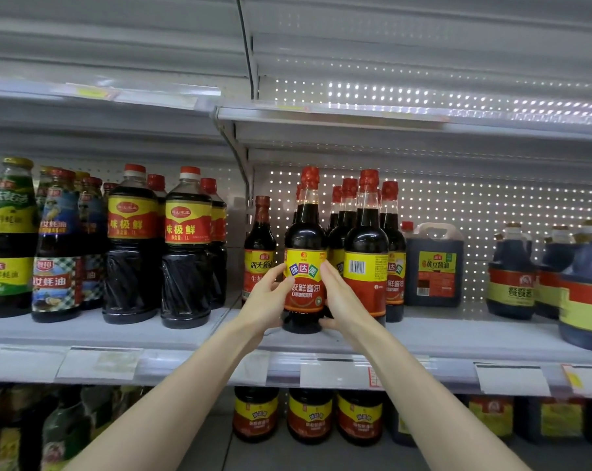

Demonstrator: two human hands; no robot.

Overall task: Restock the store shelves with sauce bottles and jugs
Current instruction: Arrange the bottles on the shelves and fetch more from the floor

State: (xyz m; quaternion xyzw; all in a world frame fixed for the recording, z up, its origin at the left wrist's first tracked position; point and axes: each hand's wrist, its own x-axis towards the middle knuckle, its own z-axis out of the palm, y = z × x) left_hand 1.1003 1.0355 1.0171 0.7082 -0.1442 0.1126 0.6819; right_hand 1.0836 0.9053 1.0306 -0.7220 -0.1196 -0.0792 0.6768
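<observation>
While both hands grip sauce bottle (304, 266), neighbouring bottles (365, 253) crowd right.

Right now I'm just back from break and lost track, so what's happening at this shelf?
A person is restocking soy sauce. Both hands, left hand and right hand, clasp one dark bottle at its label, standing it upright near the front edge of the shelf. Its label faces forward. More bottles of the same kind stand behind and to its right; the neighbour bottle shows its barcode side. A handled jug sits further right.
</observation>
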